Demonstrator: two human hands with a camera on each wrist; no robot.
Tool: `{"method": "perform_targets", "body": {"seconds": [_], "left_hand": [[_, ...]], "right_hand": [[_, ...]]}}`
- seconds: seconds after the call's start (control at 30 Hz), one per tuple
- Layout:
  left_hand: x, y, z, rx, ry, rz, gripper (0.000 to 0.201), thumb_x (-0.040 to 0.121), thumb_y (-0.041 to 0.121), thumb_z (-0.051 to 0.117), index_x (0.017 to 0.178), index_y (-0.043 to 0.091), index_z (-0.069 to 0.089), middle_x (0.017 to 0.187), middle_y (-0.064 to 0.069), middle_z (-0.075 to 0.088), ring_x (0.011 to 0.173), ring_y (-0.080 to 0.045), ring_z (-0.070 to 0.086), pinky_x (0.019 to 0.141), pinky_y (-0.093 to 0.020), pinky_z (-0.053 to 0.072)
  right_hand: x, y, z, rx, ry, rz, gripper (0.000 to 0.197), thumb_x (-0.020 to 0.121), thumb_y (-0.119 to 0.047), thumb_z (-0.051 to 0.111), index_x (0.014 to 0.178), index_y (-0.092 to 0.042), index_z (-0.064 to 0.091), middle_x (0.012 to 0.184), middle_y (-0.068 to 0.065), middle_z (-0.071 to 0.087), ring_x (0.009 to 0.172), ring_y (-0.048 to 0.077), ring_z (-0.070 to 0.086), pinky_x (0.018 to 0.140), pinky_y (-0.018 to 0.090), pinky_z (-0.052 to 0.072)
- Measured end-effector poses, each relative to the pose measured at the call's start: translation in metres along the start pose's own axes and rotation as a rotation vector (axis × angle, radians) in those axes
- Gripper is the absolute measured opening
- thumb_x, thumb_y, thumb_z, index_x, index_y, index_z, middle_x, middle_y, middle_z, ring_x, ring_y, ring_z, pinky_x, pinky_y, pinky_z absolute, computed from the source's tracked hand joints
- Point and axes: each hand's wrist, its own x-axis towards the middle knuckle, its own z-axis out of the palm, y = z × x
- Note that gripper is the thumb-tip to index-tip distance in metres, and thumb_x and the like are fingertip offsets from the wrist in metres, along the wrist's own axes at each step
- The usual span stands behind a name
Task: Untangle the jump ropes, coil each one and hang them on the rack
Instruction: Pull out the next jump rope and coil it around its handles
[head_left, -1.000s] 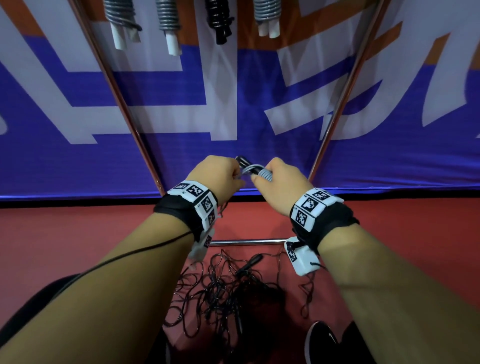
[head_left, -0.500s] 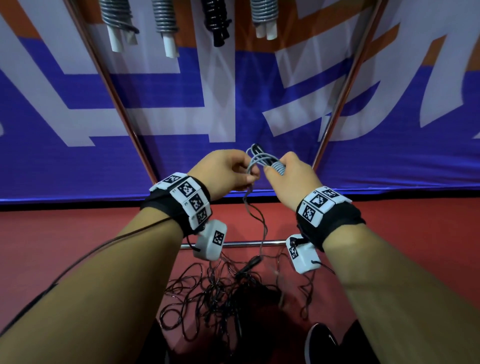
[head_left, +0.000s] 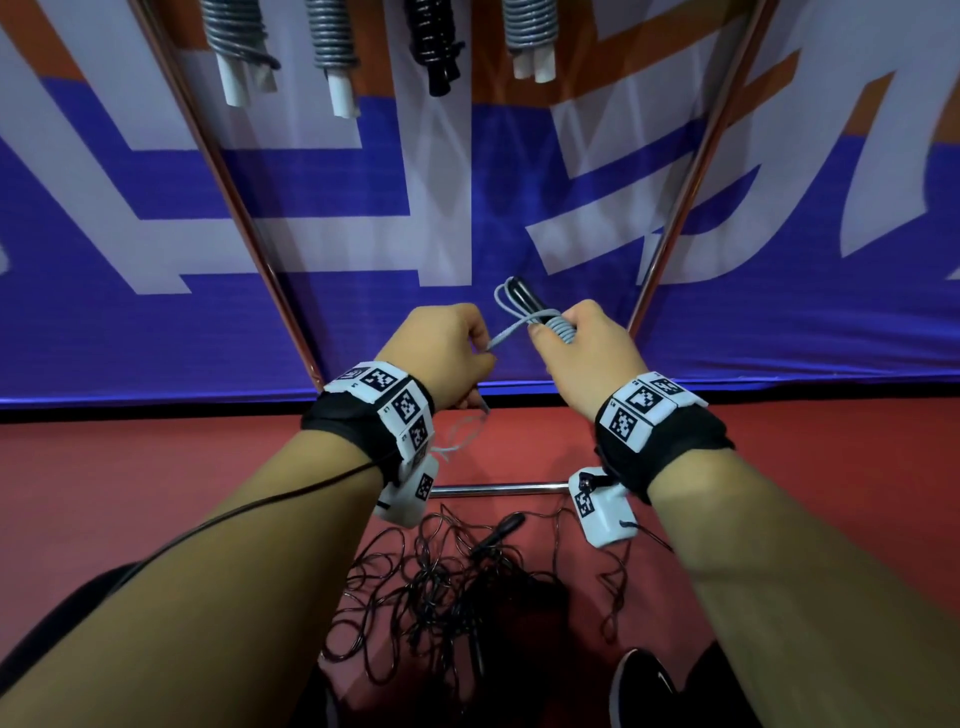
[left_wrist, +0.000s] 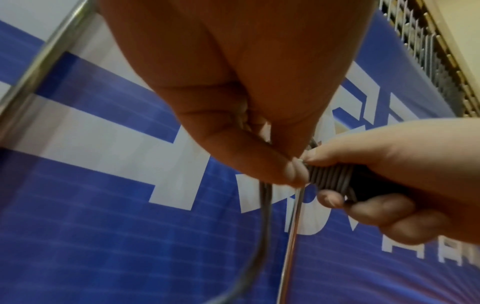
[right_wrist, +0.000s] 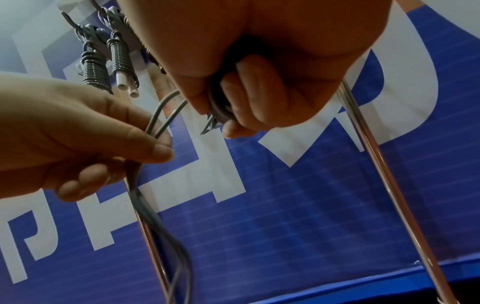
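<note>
From the head camera, the right hand (head_left: 582, 345) grips a grey jump rope (head_left: 524, 317) bundled against its black handles, with several wraps already wound tight around them; the bundle's long axis runs up and to the left, away from the fist. The left hand (head_left: 441, 353) sits just to the left, pinching the free strand that leads to the wraps. Four finished coils (head_left: 332, 36) hang on the rack (head_left: 234, 192) above, and a black tangle (head_left: 436, 587) lies on the red floor between the arms.

The left wrist camera shows the left thumb and fingers (left_wrist: 291, 170) closed on the cord right at the edge of the wraps (left_wrist: 330, 176), touching the right hand's fingertips.

The right wrist camera shows two grey strands passing from the bundle (right_wrist: 218, 111) leftward into the left hand (right_wrist: 85, 142), then trailing down (slack, not taut). The next wrap probably has to cross the bundle's axis, so the left hand is the one placed to carry it round.
</note>
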Motion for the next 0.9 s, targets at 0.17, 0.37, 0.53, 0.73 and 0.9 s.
{"method": "perform_targets", "body": {"seconds": [0.17,0.37,0.53,0.73,0.9], "left_hand": [[0.004,-0.005,0.003,0.125,0.040,-0.015,0.024,0.103,0.032,0.058,0.088,0.014,0.065,0.066,-0.011,0.069,0.056,-0.029,0.069,0.060,-0.041,0.062],[0.002,0.002,0.004,-0.631,-0.290,-0.195,0.032,0.100,0.037,0.069,0.098,0.008,0.057,0.088,-0.020,0.066,0.086,-0.031,0.080,0.074,-0.037,0.067],[0.007,-0.004,0.004,-0.410,-0.272,-0.022,0.032,0.100,0.039,0.069,0.089,0.011,0.059,0.076,-0.005,0.060,0.070,-0.014,0.067,0.066,-0.031,0.056],[0.008,-0.009,0.008,-0.516,-0.336,0.078,0.024,0.103,0.032,0.066,0.092,0.013,0.056,0.098,-0.015,0.079,0.096,-0.025,0.074,0.100,-0.047,0.055],[0.007,-0.008,0.005,-0.551,-0.232,0.070,0.015,0.106,0.021,0.062,0.097,0.010,0.057,0.074,-0.012,0.071,0.072,-0.031,0.068,0.076,-0.040,0.056]], "right_hand": [[0.001,0.002,0.006,0.065,-0.033,0.006,0.035,0.101,-0.058,0.060,0.103,-0.023,0.056,0.089,-0.001,0.074,0.079,0.020,0.070,0.069,0.037,0.057],[0.006,0.012,0.005,0.118,-0.056,0.045,0.037,0.099,-0.064,0.057,0.103,-0.028,0.055,0.089,-0.002,0.075,0.075,0.025,0.073,0.075,0.048,0.063],[0.006,0.015,0.004,0.192,-0.072,0.088,0.034,0.100,-0.060,0.061,0.104,-0.026,0.056,0.085,-0.002,0.076,0.074,0.023,0.076,0.067,0.050,0.065],[0.004,0.012,-0.001,0.322,-0.090,0.150,0.028,0.103,-0.046,0.063,0.111,-0.020,0.057,0.091,0.000,0.076,0.067,0.016,0.071,0.044,0.029,0.052],[0.007,0.009,-0.005,0.456,-0.128,0.233,0.029,0.101,-0.045,0.064,0.108,-0.017,0.060,0.092,0.004,0.075,0.059,0.018,0.058,0.044,0.027,0.041]]}}
